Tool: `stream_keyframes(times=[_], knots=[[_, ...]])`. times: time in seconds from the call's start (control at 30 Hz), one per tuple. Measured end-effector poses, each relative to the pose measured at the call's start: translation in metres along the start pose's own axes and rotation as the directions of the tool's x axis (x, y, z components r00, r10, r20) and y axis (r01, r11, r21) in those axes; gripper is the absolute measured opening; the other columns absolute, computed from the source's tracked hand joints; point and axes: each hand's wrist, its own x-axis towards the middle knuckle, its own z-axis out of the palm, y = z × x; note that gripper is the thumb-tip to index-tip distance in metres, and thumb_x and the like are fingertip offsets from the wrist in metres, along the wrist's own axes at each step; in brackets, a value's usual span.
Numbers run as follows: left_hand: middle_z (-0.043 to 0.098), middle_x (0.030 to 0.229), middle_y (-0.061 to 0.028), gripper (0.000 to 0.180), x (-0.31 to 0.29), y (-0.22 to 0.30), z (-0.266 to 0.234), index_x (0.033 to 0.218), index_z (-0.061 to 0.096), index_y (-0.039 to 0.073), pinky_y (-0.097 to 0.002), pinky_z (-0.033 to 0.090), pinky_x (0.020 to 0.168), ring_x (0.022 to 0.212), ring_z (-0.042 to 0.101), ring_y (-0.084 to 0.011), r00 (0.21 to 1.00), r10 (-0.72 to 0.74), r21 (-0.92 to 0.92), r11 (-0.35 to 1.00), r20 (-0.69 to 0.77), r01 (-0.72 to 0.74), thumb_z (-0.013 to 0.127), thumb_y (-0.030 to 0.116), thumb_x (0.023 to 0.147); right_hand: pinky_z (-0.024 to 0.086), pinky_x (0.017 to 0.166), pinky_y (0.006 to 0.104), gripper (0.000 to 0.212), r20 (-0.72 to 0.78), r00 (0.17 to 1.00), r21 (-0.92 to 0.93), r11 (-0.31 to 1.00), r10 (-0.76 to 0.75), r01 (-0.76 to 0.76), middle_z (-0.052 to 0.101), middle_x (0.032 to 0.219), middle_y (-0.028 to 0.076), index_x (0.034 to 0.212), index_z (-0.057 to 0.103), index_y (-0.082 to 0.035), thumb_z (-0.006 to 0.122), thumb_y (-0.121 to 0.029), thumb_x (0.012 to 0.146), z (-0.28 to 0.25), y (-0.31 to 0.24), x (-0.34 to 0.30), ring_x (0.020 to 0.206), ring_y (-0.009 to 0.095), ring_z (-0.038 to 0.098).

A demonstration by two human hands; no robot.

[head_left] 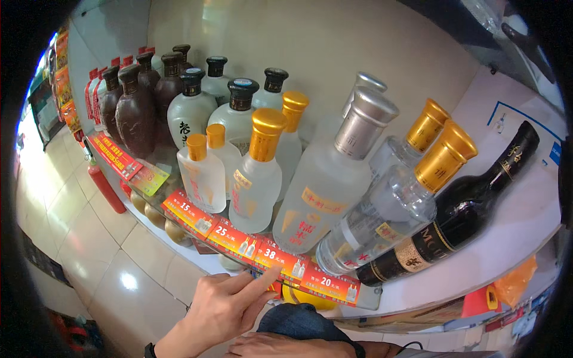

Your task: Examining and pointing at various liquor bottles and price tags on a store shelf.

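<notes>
Frosted glass veils the contents of six bottles [255, 200], four gold-capped and two silver-capped; beside them stand two clear, gold-capped bottles [385, 218] and one glossy black bottle [462, 221]. The empty left hand [230, 304] points its index finger onto the flat orange-red label strip [230, 241] below; the cropped right hand's [292, 347] grip I cannot tell.

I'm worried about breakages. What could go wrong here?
The left hand points at the price labels, near the front silver-capped frosted bottle; a slip might knock it. That bottle stands near the edge of the glass shelf, so it could fall. The front gold-capped clear bottle stands close beside it and might topple too.
</notes>
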Motion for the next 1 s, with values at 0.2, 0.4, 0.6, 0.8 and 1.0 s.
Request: stream_keyframes(times=[0.2,0.4,0.6,0.8,1.0], knots=[[0.057,0.065,-0.0024,0.071,0.012,0.014,0.004,0.144,0.059,0.007,-0.0351,0.047,0.049,0.052,0.058,-0.0214,0.997,-0.039,-0.098,0.995,-0.067,0.032,0.084,0.015,0.078,0.051,0.08,0.0471,0.029,-0.006,0.998,-0.003,0.998,0.06,-0.06,0.066,0.091,0.024,0.091,0.065,0.002,0.066,-0.026,0.093,-0.001,-0.001,-0.005,0.088,0.042,0.065],[0.059,0.064,-0.0052,0.057,0.001,0.003,0.0,0.128,0.07,0.006,-0.0357,0.043,0.05,0.051,0.057,-0.0214,0.998,0.006,0.073,0.997,0.056,-0.01,0.085,0.008,0.073,0.05,0.085,0.0465,0.03,-0.045,0.998,-0.005,0.999,-0.037,0.037,0.066,0.094,0.022,0.093,0.064,0.001,0.065,-0.03,0.094,0.017,0.015,-0.004,0.093,0.041,0.062],[0.06,0.063,-0.0051,0.037,0.002,0.01,-0.009,0.106,0.076,0.004,-0.0357,0.042,0.048,0.052,0.058,-0.0216,0.999,-0.032,0.055,0.998,0.023,0.031,0.087,0.008,0.071,0.049,0.083,0.0469,0.029,-0.095,0.993,0.01,0.997,-0.07,0.071,0.065,0.093,0.022,0.093,0.064,-0.001,0.066,-0.03,0.093,0.014,0.009,0.0,0.093,0.041,0.062],[0.056,0.064,-0.0024,0.024,0.008,-0.006,-0.009,0.078,0.066,0.007,-0.0328,0.036,0.045,0.049,0.051,-0.0195,0.948,0.167,0.027,0.986,-0.27,-0.166,0.089,0.011,0.07,0.05,0.084,0.0455,0.026,0.056,0.997,-0.019,0.999,0.05,-0.049,0.067,0.101,0.017,0.092,0.067,-0.002,0.066,-0.028,0.094,0.004,0.004,-0.007,0.093,0.038,0.063],[0.058,0.06,-0.0036,0.019,0.001,-0.006,-0.019,0.077,0.07,0.006,-0.0305,0.036,0.043,0.047,0.054,-0.0151,0.94,-0.001,-0.073,0.997,-0.342,-0.025,0.089,0.008,0.074,0.047,0.098,0.0466,0.032,0.053,0.996,-0.036,0.997,0.067,-0.066,0.067,0.11,0.021,0.106,0.067,-0.001,0.066,-0.031,0.096,-0.015,-0.019,-0.002,0.112,0.039,0.062]])
